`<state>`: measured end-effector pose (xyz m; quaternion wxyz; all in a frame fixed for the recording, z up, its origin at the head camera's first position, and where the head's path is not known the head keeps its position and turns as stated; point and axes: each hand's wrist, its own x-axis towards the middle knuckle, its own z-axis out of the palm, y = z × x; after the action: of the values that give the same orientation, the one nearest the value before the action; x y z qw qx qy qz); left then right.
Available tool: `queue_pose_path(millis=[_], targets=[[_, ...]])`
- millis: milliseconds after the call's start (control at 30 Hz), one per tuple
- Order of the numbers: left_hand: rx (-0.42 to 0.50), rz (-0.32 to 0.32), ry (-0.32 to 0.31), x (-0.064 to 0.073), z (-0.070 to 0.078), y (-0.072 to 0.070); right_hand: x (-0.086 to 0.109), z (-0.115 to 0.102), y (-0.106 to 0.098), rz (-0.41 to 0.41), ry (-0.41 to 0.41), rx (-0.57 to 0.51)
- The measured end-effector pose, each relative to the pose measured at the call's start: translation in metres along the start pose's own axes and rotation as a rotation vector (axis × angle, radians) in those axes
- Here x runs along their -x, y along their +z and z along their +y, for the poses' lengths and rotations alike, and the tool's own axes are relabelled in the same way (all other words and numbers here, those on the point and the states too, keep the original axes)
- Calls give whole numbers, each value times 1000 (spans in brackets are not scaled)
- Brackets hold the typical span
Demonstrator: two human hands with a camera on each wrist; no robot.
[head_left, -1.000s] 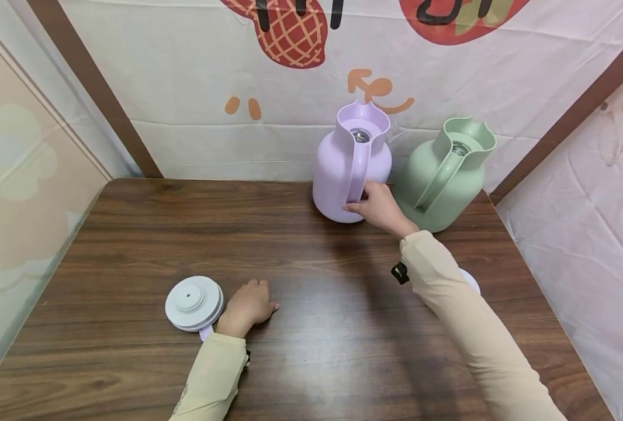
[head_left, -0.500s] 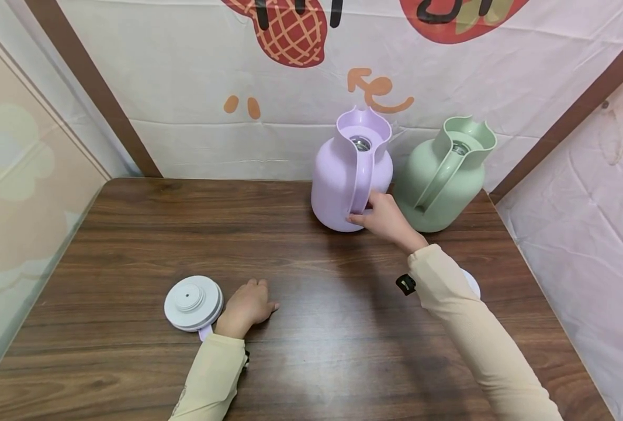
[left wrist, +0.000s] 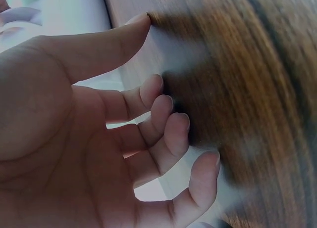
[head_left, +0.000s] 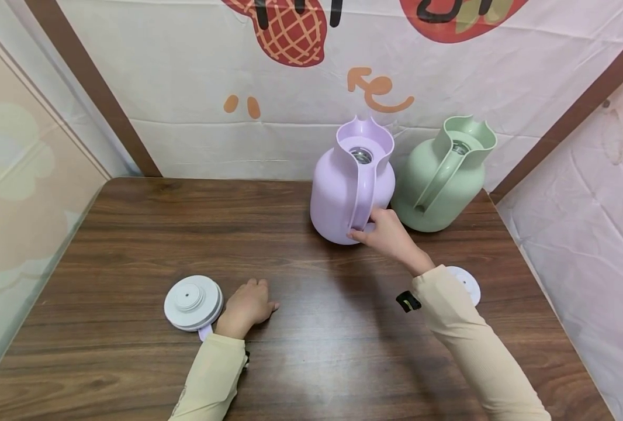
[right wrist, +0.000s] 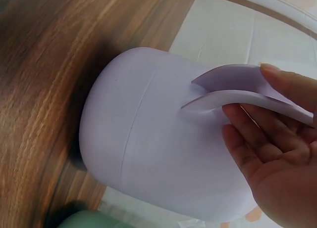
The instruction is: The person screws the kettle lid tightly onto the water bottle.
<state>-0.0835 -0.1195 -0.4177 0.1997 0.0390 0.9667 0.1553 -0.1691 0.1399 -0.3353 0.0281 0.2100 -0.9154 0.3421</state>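
A lilac thermos jug [head_left: 332, 193] without a lid stands upright near the back of the table. My right hand [head_left: 390, 237] grips the lower part of its handle [head_left: 364, 193]; in the right wrist view the thumb lies on one side of the handle and the fingers curl round the other. My left hand [head_left: 248, 307] rests on the tabletop, its fingertips down and fingers loosely bent, with nothing in the palm [left wrist: 89, 139]. Just left of it lies a pale round lid [head_left: 193, 303] with a lilac tab, its underside facing up.
A green thermos jug [head_left: 443, 181], also open at the top, stands just right of the lilac one. Another white lid [head_left: 464, 283] lies partly hidden behind my right sleeve. The wooden table [head_left: 311, 351] meets a printed fabric wall [head_left: 196, 140] at the back.
The lilac jug has come forward toward me, pulled by my right hand on its handle. More of the right-hand lid now shows. The left hand has stayed in place.
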Motion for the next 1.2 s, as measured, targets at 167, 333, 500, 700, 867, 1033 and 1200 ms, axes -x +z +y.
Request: queue_pose_path(millis=[167,333,500,700,867,1033,1200], targets=[[-6,3,-18,1,2,0,9,-4,-1,0,-33,11],[-12,11,-24,1,4,0,17,-6,-2,-11,-74,29],[-13,20,-20,1,4,1,24,-7,-1,-16,-113,42],[-25,41,-25,1,2,3,31,-11,2,-16,-132,33],[-51,59,-10,5,2,1,37,-15,5,-9,-131,33],[-91,92,30,13,3,-9,40,-15,6,7,-147,35],[-127,143,87,20,2,-22,42,-16,7,18,-152,27]])
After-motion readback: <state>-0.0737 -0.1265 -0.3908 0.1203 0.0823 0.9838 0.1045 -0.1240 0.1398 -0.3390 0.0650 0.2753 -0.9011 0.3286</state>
